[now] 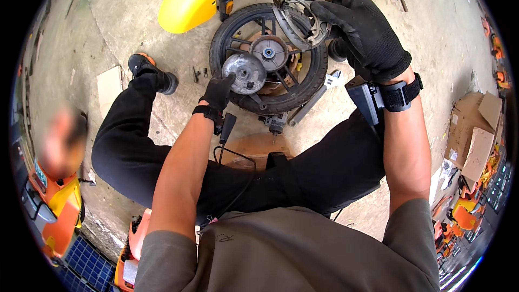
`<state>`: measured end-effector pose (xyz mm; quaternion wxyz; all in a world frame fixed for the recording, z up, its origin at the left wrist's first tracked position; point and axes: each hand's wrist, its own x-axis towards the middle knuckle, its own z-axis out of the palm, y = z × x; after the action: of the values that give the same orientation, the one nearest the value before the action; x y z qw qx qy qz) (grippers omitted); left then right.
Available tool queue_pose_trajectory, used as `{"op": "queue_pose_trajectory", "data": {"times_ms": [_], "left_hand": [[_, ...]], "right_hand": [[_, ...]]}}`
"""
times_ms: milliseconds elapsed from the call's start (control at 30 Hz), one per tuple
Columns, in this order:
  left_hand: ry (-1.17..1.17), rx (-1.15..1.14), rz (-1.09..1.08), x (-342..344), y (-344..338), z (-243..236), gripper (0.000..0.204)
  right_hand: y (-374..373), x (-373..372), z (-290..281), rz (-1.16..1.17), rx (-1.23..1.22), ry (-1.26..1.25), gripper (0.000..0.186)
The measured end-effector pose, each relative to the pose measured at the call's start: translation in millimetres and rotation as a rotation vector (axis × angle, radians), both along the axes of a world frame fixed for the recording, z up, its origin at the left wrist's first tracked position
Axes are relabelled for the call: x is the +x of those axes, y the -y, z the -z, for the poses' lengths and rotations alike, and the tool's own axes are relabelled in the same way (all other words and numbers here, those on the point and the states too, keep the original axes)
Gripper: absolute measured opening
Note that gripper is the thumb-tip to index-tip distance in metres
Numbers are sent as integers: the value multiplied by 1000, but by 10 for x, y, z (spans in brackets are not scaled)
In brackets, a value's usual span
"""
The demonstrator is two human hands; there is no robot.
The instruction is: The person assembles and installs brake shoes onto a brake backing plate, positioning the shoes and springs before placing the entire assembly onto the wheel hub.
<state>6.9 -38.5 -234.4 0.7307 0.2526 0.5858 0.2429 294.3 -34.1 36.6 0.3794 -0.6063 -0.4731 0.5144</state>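
A black-tyred motorbike wheel (217, 42) lies flat on the floor between my legs, its open round hub (268, 53) facing up. My left hand (218, 93), in a black glove, grips a round grey metal brake plate (243, 71) by its near edge, over the left part of the wheel. My right hand (366, 31), also gloved, is raised above the wheel's far right side. Its thumb and fingers are closed on a pair of curved brake shoes (294, 19), which form a ring. Some of the fingertips are hidden behind the shoes.
A yellow fender (189, 2) and fork stand beyond the wheel. An adjustable wrench (333, 79) lies at its right, small bolts (199, 73) at its left. Cardboard (259, 146) lies before me, and an open carton (470, 130) stands at right. Another person (62, 135) is at left.
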Motion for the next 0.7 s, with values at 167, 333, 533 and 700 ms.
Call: {"op": "queue_pose_trajectory", "data": {"times_ms": [167,333,533,700], "left_hand": [[-374,298,391,-553,-86,883,44],[-978,723,436,-169,-97,384,39],[-737,542,237,-374,-308,190,35],[-507,1037,489,-362,-726,-389,30]], "right_hand": [[-50,-99,-50,-18,-53,-64,41],[19,-59,-44,-16,-49,28,40],[-30,18,135,-117,61,28,42],[-37,-87,140,-123,-49,-91,45]]}}
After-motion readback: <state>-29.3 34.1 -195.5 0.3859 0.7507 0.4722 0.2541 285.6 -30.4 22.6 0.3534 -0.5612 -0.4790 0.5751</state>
